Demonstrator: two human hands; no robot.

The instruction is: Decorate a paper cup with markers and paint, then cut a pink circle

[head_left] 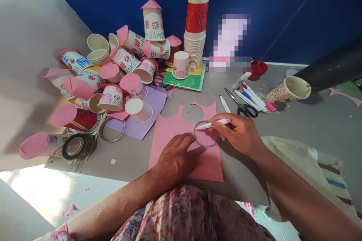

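Note:
A sheet of pink paper [172, 139] lies on the table, with round cut-outs along its far edge. On its right side rests a grey tape ring [210, 146]. My left hand [177, 156] lies on the sheet, thumb and index finger holding the ring at its left and lower edge. Between the fingers of my right hand [240, 131] is a white marker [210, 124] with a pink end, slanted across the ring. Its tip points toward the ring's left inner side; whether it touches the paper I cannot tell.
Decorated paper cups [124, 60] with pink tops crowd the left, near a purple sheet [144, 124] and black tape roll [74, 146]. A cup stack [195, 41] stands behind. Scissors [243, 107], markers [253, 98] and a patterned cup [291, 90] lie right, a cloth [294, 158] nearer.

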